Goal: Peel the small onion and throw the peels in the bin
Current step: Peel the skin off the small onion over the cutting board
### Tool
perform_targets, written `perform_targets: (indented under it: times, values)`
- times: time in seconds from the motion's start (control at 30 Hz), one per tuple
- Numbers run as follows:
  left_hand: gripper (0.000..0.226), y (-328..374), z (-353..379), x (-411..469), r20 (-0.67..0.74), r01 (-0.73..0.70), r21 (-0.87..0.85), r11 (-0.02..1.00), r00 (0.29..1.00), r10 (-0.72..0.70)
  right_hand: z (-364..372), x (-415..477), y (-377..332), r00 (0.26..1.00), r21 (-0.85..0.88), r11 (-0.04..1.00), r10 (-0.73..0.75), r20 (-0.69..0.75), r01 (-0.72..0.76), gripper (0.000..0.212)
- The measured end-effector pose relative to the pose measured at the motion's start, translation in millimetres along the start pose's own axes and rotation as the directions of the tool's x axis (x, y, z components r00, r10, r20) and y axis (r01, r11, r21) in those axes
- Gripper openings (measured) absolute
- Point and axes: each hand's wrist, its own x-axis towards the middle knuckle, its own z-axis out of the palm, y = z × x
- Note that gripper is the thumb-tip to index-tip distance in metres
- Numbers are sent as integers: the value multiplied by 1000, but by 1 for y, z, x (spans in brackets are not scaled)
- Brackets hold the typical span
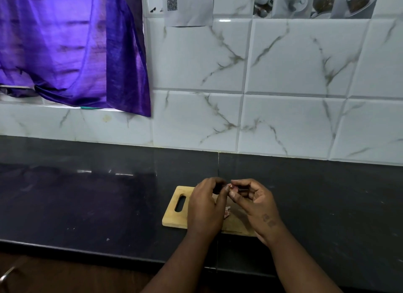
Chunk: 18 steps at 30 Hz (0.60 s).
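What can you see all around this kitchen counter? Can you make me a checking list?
Surface: glossy black stone counter, holding a pale wooden cutting board with a handle slot.
Job's things: small pinkish onion held above the board; pale peel scraps on the board; no bin seen.
Clutter: nothing seen.
Grippers: left hand and right hand both pinch the onion.
Cables: nothing seen.
Surroundings: shiny purple curtain, white marbled wall tiles.
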Motion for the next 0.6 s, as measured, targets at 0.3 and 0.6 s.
perform_targets:
  times: [0.3, 0.6]
  values:
    - [5, 1, 3, 1, 29, 23, 114, 993, 999, -26, 0, 0, 1, 999, -8, 1000, -5, 38, 5, 25]
    - [14, -3, 5, 3, 44, 163, 149, 975, 984, -172, 4, -4, -8, 998, 130, 992, -2, 62, -6, 26]
